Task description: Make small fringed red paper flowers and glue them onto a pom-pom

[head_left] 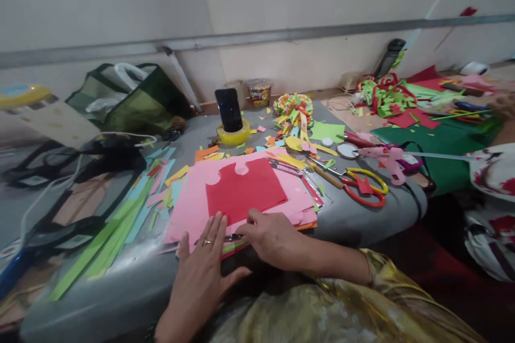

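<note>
My left hand lies with its fingers spread on the near edge of a stack of pink paper, a ring on one finger. On the stack rests a red sheet with cut-out notches along its far edge; my left fingertips reach its lower left corner. My right hand is closed at the near edge of the stack, its fingers pinched on a thin dark object, too small to identify. Red-and-yellow-handled scissors and a tool with a wooden handle lie right of the stack.
Green paper strips lie at left. A phone stands in a yellow tape roll, near a cup and a colourful paper ball. A pink glue gun is at right, with a person's hand beyond. Bags stand back left.
</note>
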`<state>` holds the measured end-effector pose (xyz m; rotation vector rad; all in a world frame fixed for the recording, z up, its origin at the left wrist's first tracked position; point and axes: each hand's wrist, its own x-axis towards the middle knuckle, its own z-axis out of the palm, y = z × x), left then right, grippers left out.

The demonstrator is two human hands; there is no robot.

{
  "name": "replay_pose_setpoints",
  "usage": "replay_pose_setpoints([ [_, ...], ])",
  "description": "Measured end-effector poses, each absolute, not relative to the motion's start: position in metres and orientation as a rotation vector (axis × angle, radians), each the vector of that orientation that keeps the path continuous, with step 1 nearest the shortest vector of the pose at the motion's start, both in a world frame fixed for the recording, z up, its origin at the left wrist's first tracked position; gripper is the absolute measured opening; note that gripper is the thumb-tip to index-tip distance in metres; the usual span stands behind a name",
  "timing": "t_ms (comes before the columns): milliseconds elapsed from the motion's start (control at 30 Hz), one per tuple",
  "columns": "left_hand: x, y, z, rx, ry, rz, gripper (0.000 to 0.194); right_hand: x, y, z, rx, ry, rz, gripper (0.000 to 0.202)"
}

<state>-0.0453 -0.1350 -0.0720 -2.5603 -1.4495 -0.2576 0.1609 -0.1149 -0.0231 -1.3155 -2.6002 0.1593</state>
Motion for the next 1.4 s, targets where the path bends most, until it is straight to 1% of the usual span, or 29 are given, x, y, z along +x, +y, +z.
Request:
replay_pose_setpoints([
  [67, -0.051, -0.133, -0.071, -2.586, -1.425, -0.286, 0.081, 0.168, -0.121, -0.017, -1.311, -2.587, 0.140, 0.024],
  [233, -0.054, -0.125, -0.060, -2.644, -1.513, -0.286, 0.053, 0.217, -0.137, -0.011, -1.348, -2.470, 0.146, 0.031],
  [333, -0.046, -0.115, -0.051, -2.603, -1.566, -0.392, 0.047, 0.259, -0.142, -0.011, -1.382, -2.296, 0.184, 0.025],
  [400, -0.038, -0.108, -0.045, -2.590, -1.596, -0.444, 0.041, 0.287, -0.141, -0.014, -1.496, -2.108, 0.077, 0.027],
  [500, -0.030, -0.101, -0.037, -2.625, -1.661, -0.491, 0.027, 0.319, -0.134, -0.028, -1.748, -1.831, -0.238, 0.028],
  [600, -0.025, -0.098, -0.031, -2.689, -1.714, -0.482, 0.016, 0.335, -0.127, -0.048, -1.847, -1.789, -0.343, 0.029],
  [767, -0.019, -0.097, -0.025, -2.694, -1.778, -0.357, 0.018, 0.335, -0.118, -0.065, -1.771, -1.882, -0.364, 0.033],
  [833, -0.018, -0.098, -0.025, -2.681, -1.798, -0.379, 0.016, 0.334, -0.116, -0.064, -1.690, -1.967, -0.376, 0.034],
  [900, -0.018, -0.099, -0.026, -2.676, -1.825, -0.436, 0.011, 0.332, -0.114, -0.059, -1.631, -2.017, -0.364, 0.031],
  [1033, -0.020, -0.099, -0.026, -2.776, -1.884, -0.477, 0.012, 0.316, -0.112, -0.040, -1.529, -2.000, -0.325, 0.022],
  [1133, -0.019, -0.097, -0.025, -2.849, -1.930, -0.466, 0.015, 0.288, -0.106, -0.029, -1.352, -2.089, -0.164, 0.024],
  [1233, -0.017, -0.097, -0.023, -2.848, -1.940, -0.484, 0.017, 0.255, -0.092, -0.027, -1.201, -2.313, 0.037, 0.021],
  [1333, -0.017, -0.098, -0.025, -2.855, -1.916, -0.521, 0.016, 0.229, -0.077, -0.026, -1.312, -2.536, 0.225, 0.027],
  [1400, -0.020, -0.099, -0.028, -2.875, -1.894, -0.549, 0.015, 0.220, -0.071, -0.023, -1.422, -2.611, 0.314, 0.026],
])
